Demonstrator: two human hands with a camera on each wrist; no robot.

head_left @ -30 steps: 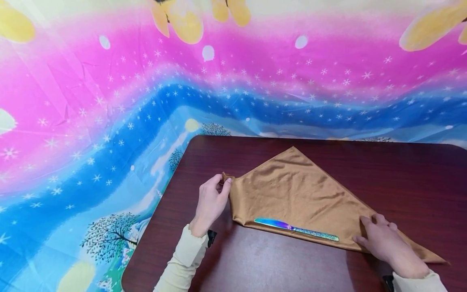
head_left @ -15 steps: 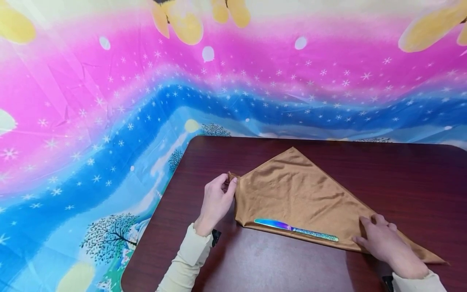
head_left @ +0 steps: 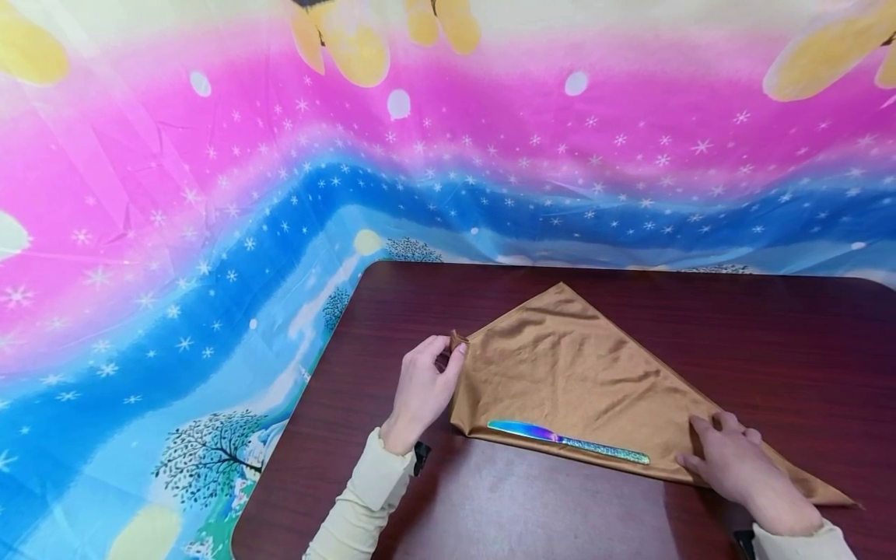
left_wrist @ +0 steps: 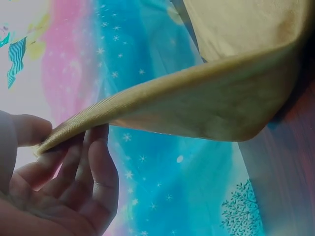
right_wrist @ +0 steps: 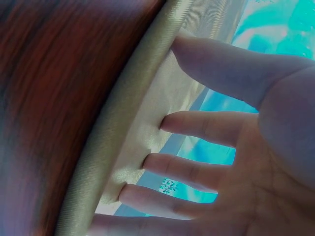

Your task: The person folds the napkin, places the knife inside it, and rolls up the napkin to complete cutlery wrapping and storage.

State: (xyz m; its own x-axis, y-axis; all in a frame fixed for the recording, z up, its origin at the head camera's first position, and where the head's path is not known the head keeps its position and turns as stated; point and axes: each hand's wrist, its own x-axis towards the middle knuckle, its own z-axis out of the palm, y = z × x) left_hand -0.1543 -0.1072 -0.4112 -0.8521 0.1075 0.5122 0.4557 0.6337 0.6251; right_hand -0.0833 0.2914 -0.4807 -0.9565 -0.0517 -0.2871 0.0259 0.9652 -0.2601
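A golden-brown satin cloth napkin [head_left: 574, 365], folded into a pointed shape, lies on the table with its front edge toward me. My left hand [head_left: 423, 385] pinches its left corner between thumb and fingers and holds it raised; in the left wrist view the lifted cloth [left_wrist: 211, 93] stretches from the fingertips down to the table. On the napkin's right part rests my right hand [head_left: 742, 463], its fingertips spread and pressing the cloth, as the right wrist view shows along the cloth's rolled edge [right_wrist: 113, 142]. An iridescent table knife [head_left: 567, 442] lies on the napkin along the front edge.
The dark reddish-brown table [head_left: 336, 435] has rounded corners and a glossy patch in front of the napkin. Behind and to its left hangs a pink and blue backdrop cloth [head_left: 210, 194] with snowflakes and trees.
My left hand has moved a little to the right, carrying the pinched napkin corner inward over the cloth's left side. The right hand and the knife have stayed in place.
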